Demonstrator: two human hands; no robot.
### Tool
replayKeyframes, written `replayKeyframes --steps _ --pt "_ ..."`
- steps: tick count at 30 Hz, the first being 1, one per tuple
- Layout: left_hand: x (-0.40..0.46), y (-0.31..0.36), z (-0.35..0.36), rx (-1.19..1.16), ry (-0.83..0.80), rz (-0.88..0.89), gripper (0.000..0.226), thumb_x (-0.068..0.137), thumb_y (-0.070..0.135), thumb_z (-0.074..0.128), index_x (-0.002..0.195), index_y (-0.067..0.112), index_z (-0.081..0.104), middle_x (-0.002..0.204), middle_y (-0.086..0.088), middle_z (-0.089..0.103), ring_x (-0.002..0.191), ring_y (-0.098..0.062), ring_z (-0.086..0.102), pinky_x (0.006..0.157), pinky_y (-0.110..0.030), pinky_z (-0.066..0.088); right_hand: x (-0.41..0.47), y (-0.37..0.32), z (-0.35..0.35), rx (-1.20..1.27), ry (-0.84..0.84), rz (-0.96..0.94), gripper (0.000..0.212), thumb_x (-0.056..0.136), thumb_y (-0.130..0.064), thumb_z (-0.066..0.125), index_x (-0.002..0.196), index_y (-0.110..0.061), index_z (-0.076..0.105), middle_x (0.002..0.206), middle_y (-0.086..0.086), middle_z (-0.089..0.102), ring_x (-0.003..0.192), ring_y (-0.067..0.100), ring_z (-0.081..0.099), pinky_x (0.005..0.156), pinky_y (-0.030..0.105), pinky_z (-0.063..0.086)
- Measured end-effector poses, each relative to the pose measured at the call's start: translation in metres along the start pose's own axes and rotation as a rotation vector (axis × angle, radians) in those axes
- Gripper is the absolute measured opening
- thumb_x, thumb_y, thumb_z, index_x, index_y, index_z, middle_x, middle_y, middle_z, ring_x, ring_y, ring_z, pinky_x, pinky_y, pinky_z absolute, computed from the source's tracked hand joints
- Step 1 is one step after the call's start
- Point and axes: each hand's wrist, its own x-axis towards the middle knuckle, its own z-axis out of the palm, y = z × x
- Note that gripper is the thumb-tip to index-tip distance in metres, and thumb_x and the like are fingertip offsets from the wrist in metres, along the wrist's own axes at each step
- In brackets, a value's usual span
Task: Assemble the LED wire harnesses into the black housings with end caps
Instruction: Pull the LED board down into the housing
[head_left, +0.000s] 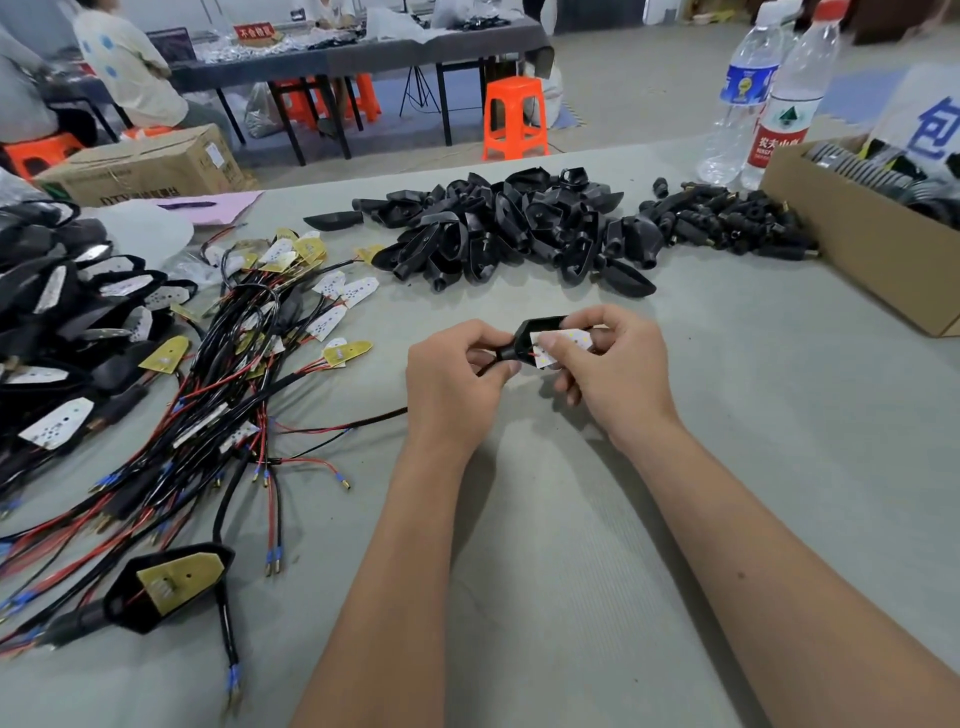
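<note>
My left hand (457, 379) pinches the neck of a black housing (530, 332) above the table's middle. My right hand (613, 364) grips the white LED board (558, 345) that sits at the housing's open mouth, thumb on top. The board's red and black wire (363, 422) trails left from under my left hand. A heap of empty black housings (519, 228) lies beyond my hands, with a pile of small black end caps (727, 218) to its right. Loose LED wire harnesses (249, 353) are tangled at the left.
Finished housings with boards are stacked at the far left (62, 312), and one lies near the front left (171, 582). A cardboard box (852, 244) of parts stands at the right, two water bottles (763, 93) behind it. Another person sits at a far table.
</note>
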Motion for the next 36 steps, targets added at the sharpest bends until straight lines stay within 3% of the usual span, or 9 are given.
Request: replayKeyframes --steps 5,11,16,19,23,26,30,33,36 --pt "-0.003 0.003 0.007 -0.008 -0.039 -0.006 0.026 0.075 0.009 0.085 0.087 0.029 0.074 0.070 0.023 0.070 0.065 -0.002 0.068 0.072 -0.034 0.058 -0.005 0.000 0.003 -0.152 0.140 -0.089 0.020 0.079 -0.013 0.086 0.079 -0.014 0.065 0.059 0.004 0.068 0.042 0.016 0.064 0.044 0.027 0.049" --pt "0.001 -0.003 0.006 -0.033 -0.015 -0.010 0.024 0.077 0.007 0.085 0.087 0.025 0.073 0.079 0.017 0.073 0.071 -0.007 0.071 0.073 -0.035 0.059 -0.002 0.000 0.003 -0.045 0.110 -0.053 0.018 0.092 0.000 0.068 0.101 -0.015 0.074 0.074 -0.004 0.072 0.060 0.016 0.074 0.059 0.029 0.062" --pt "0.000 -0.002 0.004 -0.129 -0.030 -0.033 0.026 0.079 0.004 0.083 0.090 0.026 0.072 0.086 0.011 0.076 0.071 -0.011 0.072 0.068 -0.026 0.054 0.001 0.004 -0.003 -0.212 0.200 -0.113 0.021 0.083 -0.017 0.083 0.098 -0.021 0.070 0.076 -0.011 0.068 0.062 0.000 0.058 0.060 0.011 0.042" --pt "0.000 0.000 0.005 -0.170 -0.056 -0.036 0.022 0.080 0.005 0.083 0.094 0.020 0.074 0.087 0.008 0.077 0.070 -0.012 0.072 0.067 -0.023 0.052 0.000 0.003 -0.004 -0.231 0.231 -0.134 0.029 0.081 -0.021 0.084 0.102 -0.025 0.065 0.078 -0.012 0.068 0.060 0.003 0.054 0.062 0.020 0.043" --pt "-0.001 0.001 0.003 -0.213 -0.052 -0.045 0.022 0.081 0.003 0.082 0.093 0.020 0.074 0.086 0.008 0.078 0.068 -0.010 0.070 0.065 -0.020 0.049 0.003 0.003 -0.008 -0.306 0.333 -0.067 0.050 0.070 -0.035 0.093 0.109 -0.028 0.062 0.100 -0.003 0.060 0.074 0.009 0.058 0.067 0.022 0.045" --pt "0.001 0.002 -0.001 -0.296 -0.056 -0.080 0.023 0.081 0.001 0.082 0.092 0.020 0.074 0.088 0.004 0.079 0.076 -0.019 0.074 0.073 -0.035 0.060 0.008 0.000 -0.013 -0.082 0.146 0.041 0.040 0.078 -0.028 0.090 0.112 -0.023 0.069 0.101 0.003 0.067 0.070 0.014 0.063 0.057 0.029 0.050" --pt "0.000 0.002 -0.004 -0.368 -0.095 -0.085 0.022 0.081 0.000 0.082 0.097 0.013 0.074 0.092 -0.002 0.079 0.079 -0.021 0.074 0.087 -0.052 0.060 0.011 -0.002 -0.021 0.279 -0.180 0.133 0.010 0.095 -0.008 0.071 0.105 -0.005 0.073 0.089 0.014 0.071 0.052 0.011 0.055 0.040 0.020 0.038" --pt "0.000 0.002 -0.004 -0.269 -0.111 -0.054 0.020 0.084 0.010 0.082 0.097 0.024 0.073 0.088 0.006 0.077 0.064 -0.017 0.070 0.073 -0.045 0.062 0.012 0.000 -0.021 0.321 -0.175 0.151 0.005 0.096 -0.006 0.069 0.097 -0.003 0.074 0.085 0.016 0.068 0.054 0.010 0.052 0.044 0.018 0.039" --pt "0.003 -0.001 -0.012 -0.086 -0.109 -0.021 0.010 0.090 0.027 0.078 0.096 0.029 0.070 0.074 0.008 0.074 0.049 -0.012 0.059 0.057 -0.032 0.053 0.013 -0.001 -0.020 0.372 -0.086 0.172 0.004 0.095 -0.002 0.069 0.094 -0.004 0.073 0.080 0.010 0.067 0.054 0.010 0.052 0.044 0.018 0.038"
